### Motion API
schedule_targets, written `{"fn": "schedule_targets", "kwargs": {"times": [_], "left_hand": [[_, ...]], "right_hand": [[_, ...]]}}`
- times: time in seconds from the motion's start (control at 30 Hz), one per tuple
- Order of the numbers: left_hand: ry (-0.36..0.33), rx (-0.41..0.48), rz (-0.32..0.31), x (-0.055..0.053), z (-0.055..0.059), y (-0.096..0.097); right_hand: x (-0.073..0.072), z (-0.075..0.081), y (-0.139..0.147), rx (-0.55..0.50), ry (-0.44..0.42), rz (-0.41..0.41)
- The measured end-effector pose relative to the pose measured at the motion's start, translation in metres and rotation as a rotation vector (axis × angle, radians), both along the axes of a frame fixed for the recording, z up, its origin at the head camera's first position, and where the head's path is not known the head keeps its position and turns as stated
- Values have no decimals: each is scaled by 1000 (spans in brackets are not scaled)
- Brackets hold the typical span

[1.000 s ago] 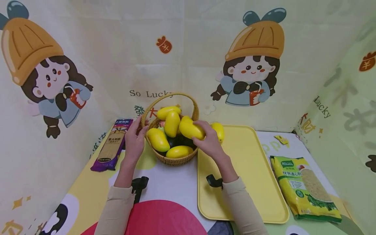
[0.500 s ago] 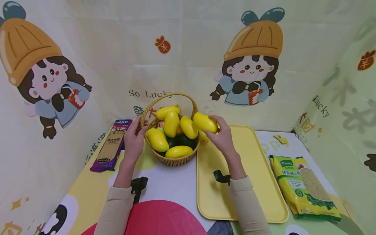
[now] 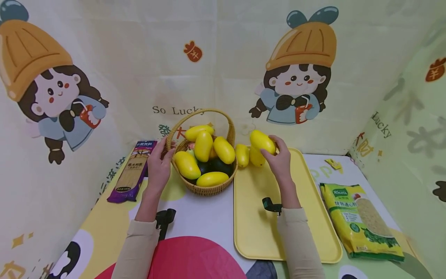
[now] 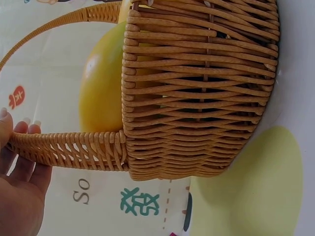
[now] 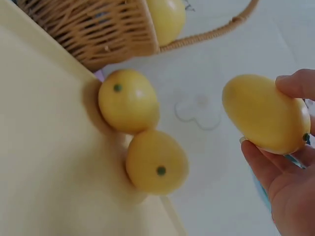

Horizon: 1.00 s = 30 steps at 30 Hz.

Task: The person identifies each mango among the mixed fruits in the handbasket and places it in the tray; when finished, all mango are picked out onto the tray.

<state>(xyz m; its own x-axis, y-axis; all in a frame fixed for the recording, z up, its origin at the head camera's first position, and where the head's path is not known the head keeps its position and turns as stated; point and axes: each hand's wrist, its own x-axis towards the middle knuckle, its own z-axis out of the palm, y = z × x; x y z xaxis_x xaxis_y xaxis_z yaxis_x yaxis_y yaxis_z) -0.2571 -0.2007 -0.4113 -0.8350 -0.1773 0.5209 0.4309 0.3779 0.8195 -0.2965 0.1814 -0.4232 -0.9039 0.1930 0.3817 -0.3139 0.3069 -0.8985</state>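
My right hand [image 3: 280, 158] holds a yellow mango [image 5: 263, 114] between thumb and fingers, raised above the far end of the yellow tray [image 3: 278, 217]. Two more mangoes lie side by side on that tray: the left one [image 3: 242, 155] near the basket, the other [image 5: 157, 162] partly behind the held fruit in the head view. My left hand [image 3: 160, 166] grips the left side of the arched handle of a wicker basket [image 4: 197, 98]. Several mangoes [image 3: 203, 146] fill the basket, with dark rounded items [image 3: 222, 166] beneath them.
A purple pasta packet [image 3: 134, 172] lies left of the basket. To the right of the tray is a yellow-green Knorr bag [image 3: 360, 221], with a small yellow sachet [image 3: 333, 164] behind it. Printed cloth walls [image 3: 223, 58] rise at the back and both sides.
My right hand has lifted a mango out of the basket and carried it rightward over the tray. The left hand stays on the basket handle.
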Motion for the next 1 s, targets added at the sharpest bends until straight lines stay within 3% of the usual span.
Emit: {"fn": "schedule_targets", "kwargs": {"times": [0.13, 0.37, 0.7, 1.0], "left_hand": [[3, 3, 7, 0, 0, 0], [-8, -1, 5, 1, 0, 0], [3, -13, 1, 1, 0, -1], [0, -12, -7, 2, 0, 0]], "right_hand": [[-2, -6, 12, -50, -29, -30], [-6, -18, 24, -49, -40, -67], [-15, -47, 37, -66, -70, -194], [-20, -64, 38, -52, -202, -214]]}}
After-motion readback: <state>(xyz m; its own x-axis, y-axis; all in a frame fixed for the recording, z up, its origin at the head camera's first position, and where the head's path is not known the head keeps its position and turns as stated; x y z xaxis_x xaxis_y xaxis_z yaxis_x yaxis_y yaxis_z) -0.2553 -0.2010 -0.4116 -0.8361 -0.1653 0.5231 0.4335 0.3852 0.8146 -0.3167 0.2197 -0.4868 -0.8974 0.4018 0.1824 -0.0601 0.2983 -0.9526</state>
